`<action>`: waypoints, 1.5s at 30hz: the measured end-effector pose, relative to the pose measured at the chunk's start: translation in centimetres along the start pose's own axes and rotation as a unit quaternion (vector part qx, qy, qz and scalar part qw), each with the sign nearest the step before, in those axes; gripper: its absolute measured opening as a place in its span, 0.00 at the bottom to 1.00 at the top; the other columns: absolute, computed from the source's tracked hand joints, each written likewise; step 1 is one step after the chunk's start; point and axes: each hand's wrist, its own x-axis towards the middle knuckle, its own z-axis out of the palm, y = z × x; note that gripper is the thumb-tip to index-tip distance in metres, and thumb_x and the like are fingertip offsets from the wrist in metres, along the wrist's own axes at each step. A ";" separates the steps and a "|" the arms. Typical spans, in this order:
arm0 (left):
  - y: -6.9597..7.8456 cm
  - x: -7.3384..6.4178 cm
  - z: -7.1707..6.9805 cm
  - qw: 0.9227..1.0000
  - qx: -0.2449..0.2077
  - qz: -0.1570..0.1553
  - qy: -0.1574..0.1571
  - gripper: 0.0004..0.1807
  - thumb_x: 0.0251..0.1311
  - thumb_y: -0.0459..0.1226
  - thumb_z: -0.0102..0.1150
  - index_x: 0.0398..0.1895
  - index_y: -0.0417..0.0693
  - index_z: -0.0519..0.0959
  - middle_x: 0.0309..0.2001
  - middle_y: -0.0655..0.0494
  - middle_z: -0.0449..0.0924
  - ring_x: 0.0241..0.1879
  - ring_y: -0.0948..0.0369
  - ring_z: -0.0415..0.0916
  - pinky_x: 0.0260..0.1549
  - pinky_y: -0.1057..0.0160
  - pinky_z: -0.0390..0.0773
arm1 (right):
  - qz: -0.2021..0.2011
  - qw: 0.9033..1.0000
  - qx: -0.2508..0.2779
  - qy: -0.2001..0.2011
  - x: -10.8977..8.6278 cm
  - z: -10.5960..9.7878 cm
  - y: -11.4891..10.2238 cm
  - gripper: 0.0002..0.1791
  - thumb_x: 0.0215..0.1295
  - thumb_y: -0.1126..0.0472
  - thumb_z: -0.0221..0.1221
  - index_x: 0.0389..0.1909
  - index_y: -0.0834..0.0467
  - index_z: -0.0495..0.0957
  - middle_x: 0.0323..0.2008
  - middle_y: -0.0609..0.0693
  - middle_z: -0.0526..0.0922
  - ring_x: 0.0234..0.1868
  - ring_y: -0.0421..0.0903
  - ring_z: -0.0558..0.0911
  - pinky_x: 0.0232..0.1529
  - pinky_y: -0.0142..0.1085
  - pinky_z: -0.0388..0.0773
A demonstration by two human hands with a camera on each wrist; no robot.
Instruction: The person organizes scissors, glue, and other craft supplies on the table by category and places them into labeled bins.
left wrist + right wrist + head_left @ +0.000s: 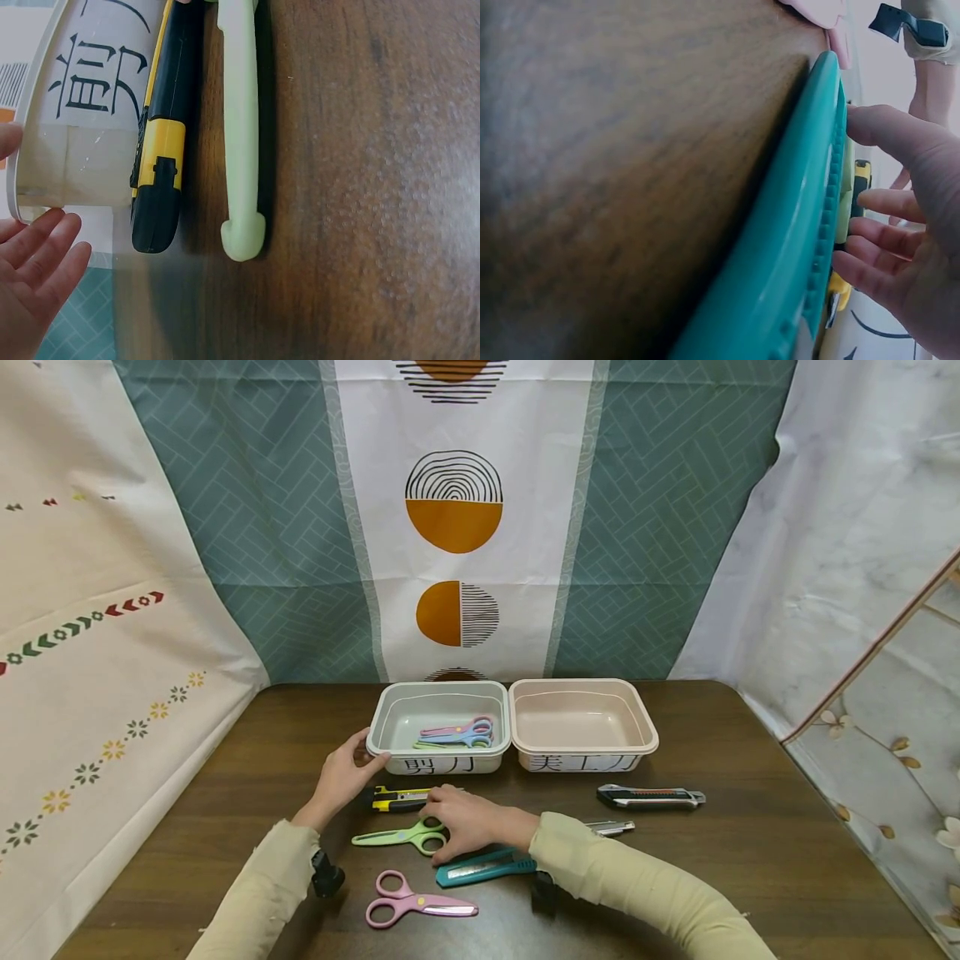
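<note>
My left hand [342, 781] holds the near left corner of the grey-green bin [498, 763], thumb at the front and fingers on the left side, several of them nearly straight in the left wrist view. My right hand [472, 820] hovers over the handles of the green scissors [386, 837], thumb and fingers apart with nothing gripped. Partly behind it lies a yellow and black utility knife [390, 799]. A teal utility knife [480, 869] lies below the right hand, its right end hidden by the sleeve. Pink scissors [420, 903] lie nearer the front.
Blue, pink and green scissors [472, 732] lie inside the grey-green bin. Beside it stands a pink-beige bin [649, 747] with nothing visible inside. To the right are a black and grey utility knife [651, 797] and a silver one [611, 828], partly under the right sleeve.
</note>
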 end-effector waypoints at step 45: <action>0.1 0.0 -0.2 1.000 -0.002 0.004 0.001 0.33 0.55 0.44 0.60 0.59 0.35 0.65 0.44 0.41 0.77 0.38 0.52 0.75 0.35 0.59 0.71 | -0.031 0.997 -0.074 0.001 0.3 -0.7 0.5 0.28 0.38 0.38 0.66 0.38 0.52 0.80 0.31 0.41 0.71 0.30 0.35 0.68 0.30 0.26 0.65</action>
